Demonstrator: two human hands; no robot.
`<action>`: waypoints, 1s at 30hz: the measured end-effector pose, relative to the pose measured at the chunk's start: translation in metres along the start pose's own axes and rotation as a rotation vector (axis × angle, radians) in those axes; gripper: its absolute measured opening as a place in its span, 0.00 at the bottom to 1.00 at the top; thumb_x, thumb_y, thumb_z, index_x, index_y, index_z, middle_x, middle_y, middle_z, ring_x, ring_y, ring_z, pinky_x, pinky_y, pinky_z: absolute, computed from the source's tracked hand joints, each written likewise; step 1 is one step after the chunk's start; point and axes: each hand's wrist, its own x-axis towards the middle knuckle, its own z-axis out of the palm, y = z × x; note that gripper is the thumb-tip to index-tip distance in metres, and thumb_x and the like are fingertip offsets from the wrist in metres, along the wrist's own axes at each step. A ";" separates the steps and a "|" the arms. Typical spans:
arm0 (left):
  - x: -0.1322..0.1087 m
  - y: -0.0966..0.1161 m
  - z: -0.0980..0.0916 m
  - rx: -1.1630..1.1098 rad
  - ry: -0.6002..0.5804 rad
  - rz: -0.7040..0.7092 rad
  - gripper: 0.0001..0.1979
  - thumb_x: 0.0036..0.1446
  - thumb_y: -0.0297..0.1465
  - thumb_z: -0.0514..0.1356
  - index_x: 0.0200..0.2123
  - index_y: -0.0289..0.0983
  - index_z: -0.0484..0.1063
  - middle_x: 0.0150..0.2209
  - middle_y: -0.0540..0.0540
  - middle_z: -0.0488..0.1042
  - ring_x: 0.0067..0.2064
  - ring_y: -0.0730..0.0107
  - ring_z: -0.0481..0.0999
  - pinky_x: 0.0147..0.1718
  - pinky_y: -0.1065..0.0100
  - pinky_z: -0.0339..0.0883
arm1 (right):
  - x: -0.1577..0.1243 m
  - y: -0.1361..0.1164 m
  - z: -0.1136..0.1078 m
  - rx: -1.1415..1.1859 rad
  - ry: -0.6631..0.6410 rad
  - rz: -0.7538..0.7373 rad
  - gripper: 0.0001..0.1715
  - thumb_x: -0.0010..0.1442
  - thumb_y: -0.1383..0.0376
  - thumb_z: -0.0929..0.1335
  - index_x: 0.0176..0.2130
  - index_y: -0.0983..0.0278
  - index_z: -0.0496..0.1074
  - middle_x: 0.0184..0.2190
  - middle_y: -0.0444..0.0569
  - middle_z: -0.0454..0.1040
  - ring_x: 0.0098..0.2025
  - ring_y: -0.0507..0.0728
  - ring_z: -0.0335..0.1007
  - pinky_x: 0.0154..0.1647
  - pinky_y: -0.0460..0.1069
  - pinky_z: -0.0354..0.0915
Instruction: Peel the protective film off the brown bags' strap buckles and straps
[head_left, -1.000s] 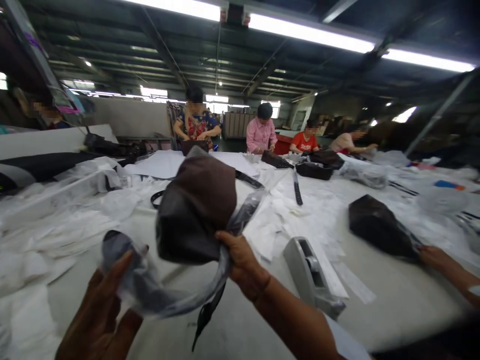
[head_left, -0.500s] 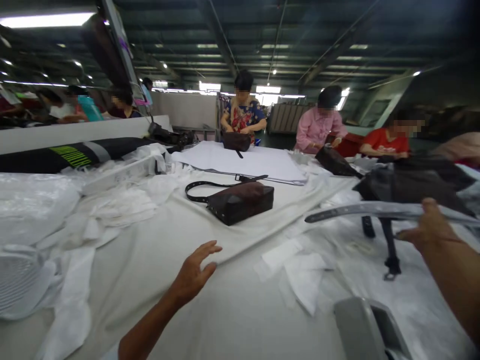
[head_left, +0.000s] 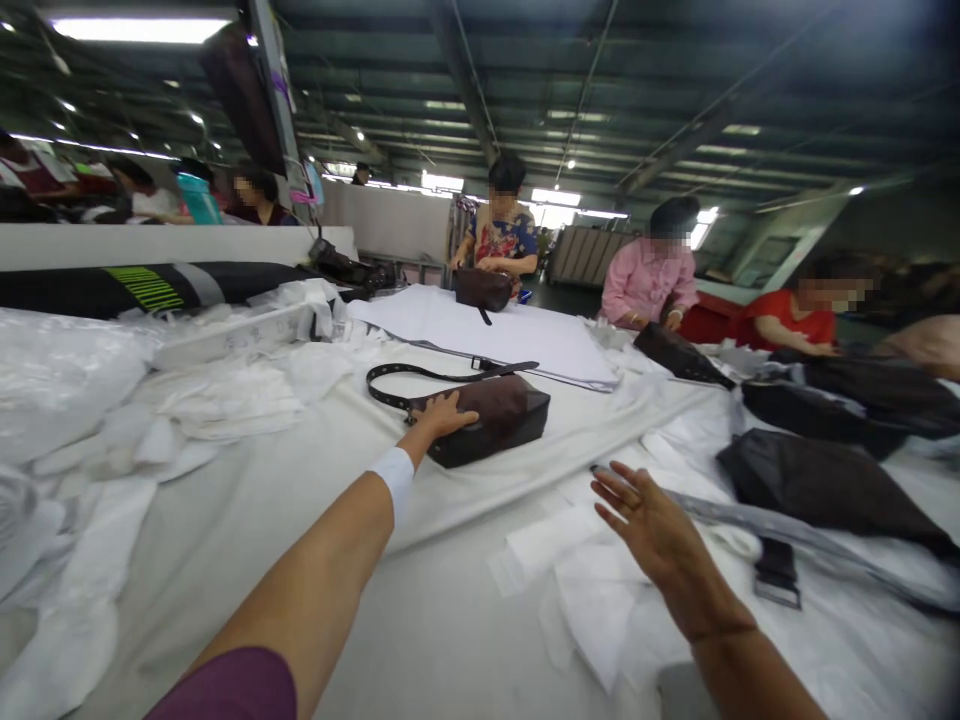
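My left hand (head_left: 442,416) lies on top of a dark brown leather handbag (head_left: 506,420), its fingers resting on the bag without gripping it. The bag's black studded strap (head_left: 420,376) curves away behind it on a white cloth-covered table (head_left: 465,500). My right hand (head_left: 645,525) hangs open over loose white tissue paper (head_left: 592,600), holding nothing. Nearest to it on the right lies a dark bag in clear plastic (head_left: 825,485), with a plastic-sleeved strap (head_left: 750,525) and a black buckle tab (head_left: 776,572).
Crumpled white wrapping and plastic (head_left: 210,390) cover the left of the table. A white sheet (head_left: 480,335) lies beyond the bag. Co-workers in floral (head_left: 504,240), pink (head_left: 649,280) and red (head_left: 795,325) tops work at the far side, with more dark bags near them.
The plastic-wrapped bag and strap my right hand held up now lie on the table at right. My left hand has moved forward onto the brown handbag. The view has shifted slightly.
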 end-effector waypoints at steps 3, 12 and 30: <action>-0.035 0.002 0.027 0.213 -0.047 -0.008 0.40 0.51 0.51 0.57 0.64 0.44 0.50 0.66 0.31 0.45 0.66 0.33 0.41 0.53 0.28 0.35 | -0.009 0.027 0.019 -0.035 0.025 -0.005 0.22 0.54 0.54 0.68 0.47 0.60 0.69 0.44 0.52 0.75 0.45 0.58 0.73 0.41 0.51 0.68; -0.145 -0.001 0.092 0.332 0.098 0.372 0.40 0.52 0.52 0.56 0.65 0.52 0.45 0.69 0.44 0.31 0.67 0.43 0.25 0.58 0.35 0.20 | -0.005 0.020 0.072 -0.784 0.324 -0.782 0.29 0.58 0.53 0.63 0.55 0.63 0.66 0.53 0.56 0.69 0.54 0.63 0.65 0.53 0.60 0.62; -0.164 0.005 0.077 -0.199 -0.048 0.357 0.27 0.53 0.38 0.58 0.57 0.40 0.65 0.65 0.42 0.53 0.68 0.48 0.41 0.63 0.43 0.30 | 0.031 0.035 0.198 -1.965 -0.250 -0.814 0.19 0.57 0.73 0.62 0.48 0.61 0.67 0.43 0.54 0.69 0.47 0.60 0.63 0.41 0.51 0.59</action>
